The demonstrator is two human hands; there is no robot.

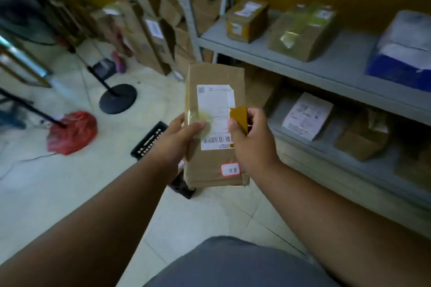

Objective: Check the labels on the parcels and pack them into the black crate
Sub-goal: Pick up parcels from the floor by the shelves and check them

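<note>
Parcel held up above open floor beside the shelf.
Left grip (184, 133) and right grip (249, 137) clasped the parcel (215, 123) by its side edges, over the black crate (149, 140).

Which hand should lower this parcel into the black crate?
Probably left: the left hand grips the brown cardboard parcel on the side nearer the black slotted crate, low and leftward. The right hand holds the opposite edge.

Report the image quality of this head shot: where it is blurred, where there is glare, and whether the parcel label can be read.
Head view: dim, greenish light; wide-angle bending at the shelf edges; motion blur on the red bag and far boxes; glare on the tape by the left hand; parcel fairly sharp, its label showing a barcode but no readable text; right hand pinches a brown tape flap.
</note>
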